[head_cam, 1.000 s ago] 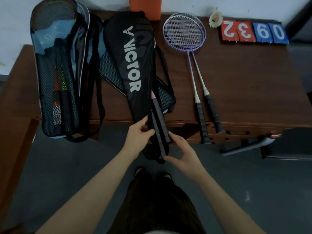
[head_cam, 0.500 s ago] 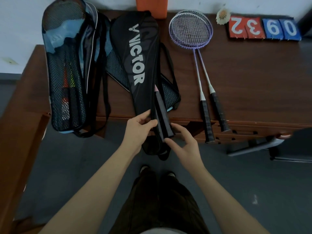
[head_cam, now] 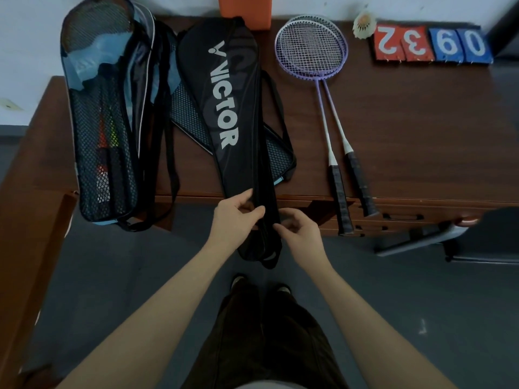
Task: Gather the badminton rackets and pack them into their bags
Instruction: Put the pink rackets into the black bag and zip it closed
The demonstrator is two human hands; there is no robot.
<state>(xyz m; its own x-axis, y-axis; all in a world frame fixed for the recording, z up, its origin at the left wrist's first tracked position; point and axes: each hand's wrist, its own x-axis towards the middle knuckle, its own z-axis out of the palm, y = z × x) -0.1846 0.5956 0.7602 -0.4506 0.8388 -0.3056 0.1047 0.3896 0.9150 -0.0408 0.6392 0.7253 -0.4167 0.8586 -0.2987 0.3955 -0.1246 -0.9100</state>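
From my remote seat, I see both hands working the narrow handle end of the black Victor racket bag (head_cam: 222,108), which lies lengthwise on the dark wooden surface (head_cam: 421,122) with its lower end hanging past the front edge. The left hand (head_cam: 233,220) pinches the bag's edge between thumb and fingers, while the right hand (head_cam: 297,228) has its fingers curled at the opposite edge of the same opening, apparently pinching the fabric or a zip pull; which of the two I cannot tell. No racket handle shows at this opening, so I judge that this bag is loaded and being closed. At the far left, the blue mesh racket bag (head_cam: 104,122) rests on the surface with rackets visible through its netting, so that one looks packed, though I cannot tell whether it is fastened. A second mesh bag (head_cam: 191,119) lies flat and partly hidden beneath the Victor bag, seemingly empty. Two purple rackets (head_cam: 311,46) sit side by side to the right, heads overlapping and grips reaching over the front edge, not yet bagged. By my reading, roughly two of three sets are stowed; the purple pair is left to go. A shuttlecock (head_cam: 364,25) and flip score cards (head_cam: 432,43) stand along the back.
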